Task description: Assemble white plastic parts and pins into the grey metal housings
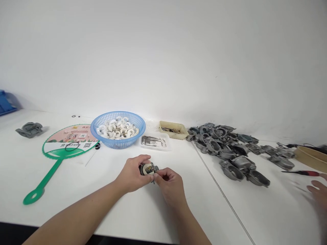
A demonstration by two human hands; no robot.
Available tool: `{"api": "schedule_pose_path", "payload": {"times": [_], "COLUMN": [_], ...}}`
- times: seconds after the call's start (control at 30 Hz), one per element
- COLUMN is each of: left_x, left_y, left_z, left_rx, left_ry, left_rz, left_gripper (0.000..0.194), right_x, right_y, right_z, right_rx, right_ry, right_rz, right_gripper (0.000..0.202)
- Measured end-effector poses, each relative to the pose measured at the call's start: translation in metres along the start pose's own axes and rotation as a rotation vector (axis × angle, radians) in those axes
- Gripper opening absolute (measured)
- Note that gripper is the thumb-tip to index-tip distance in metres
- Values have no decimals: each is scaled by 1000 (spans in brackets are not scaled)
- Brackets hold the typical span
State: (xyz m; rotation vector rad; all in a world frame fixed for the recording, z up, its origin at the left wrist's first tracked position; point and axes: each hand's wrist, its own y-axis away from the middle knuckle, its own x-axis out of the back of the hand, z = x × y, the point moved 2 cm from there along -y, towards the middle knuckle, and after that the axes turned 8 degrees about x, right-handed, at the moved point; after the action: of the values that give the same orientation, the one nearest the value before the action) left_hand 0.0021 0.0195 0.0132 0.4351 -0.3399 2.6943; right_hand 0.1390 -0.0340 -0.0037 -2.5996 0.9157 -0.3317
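Near the middle of the white table, my left hand (133,174) is wrapped round a small grey metal housing (156,168). A white ring-shaped part (146,169) with small coloured and dark pieces sits inside the housing. My right hand (170,185) is at the housing's right side, thumb and fingers pinched together against its near edge. Whatever may be between those fingertips is too small to make out. Behind my hands stand a blue basket (117,144) of white ring parts and a clear tray (165,145) of thin dark pins.
A green-handled fan (48,175) lies left, with a grey housing (30,130) beyond. Many grey housings (227,149) are heaped right of a cream box (182,132). At the far right, another person's hand (319,192) is near a red-handled tool (309,173) and a tan container (313,159).
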Motion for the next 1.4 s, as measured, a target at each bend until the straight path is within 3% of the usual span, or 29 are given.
{"api": "schedule_pose_path", "payload": {"times": [0.13, 0.27, 0.33, 0.43, 0.63, 1.17, 1.4], "left_x": [0, 1, 1, 2, 2, 3, 3], "left_y": [0, 1, 0, 0, -1, 4, 3], "left_z": [-2, -2, -3, -3, -3, 5, 4], "left_rx": [32, 16, 3, -28, -81, -79, -60], "left_ry": [48, 50, 53, 51, 27, -82, -33], "left_rz": [-29, -39, -51, -57, -20, -18, -50], "left_gripper": [54, 55, 56, 59, 62, 39, 45], "right_x": [12, 14, 12, 8, 6, 6, 5], "right_y": [-21, -43, -49, -53, -52, -51, -51], "right_z": [-14, -29, -31, -25, -10, -4, -3], "right_rx": [27, 129, 166, 151, 108, 262, 273], "right_ry": [73, 177, 168, 54, -127, -55, -74], "right_rz": [-209, -555, -741, -869, -846, -783, -785], "right_gripper": [15, 26, 24, 23, 22, 22, 23]}}
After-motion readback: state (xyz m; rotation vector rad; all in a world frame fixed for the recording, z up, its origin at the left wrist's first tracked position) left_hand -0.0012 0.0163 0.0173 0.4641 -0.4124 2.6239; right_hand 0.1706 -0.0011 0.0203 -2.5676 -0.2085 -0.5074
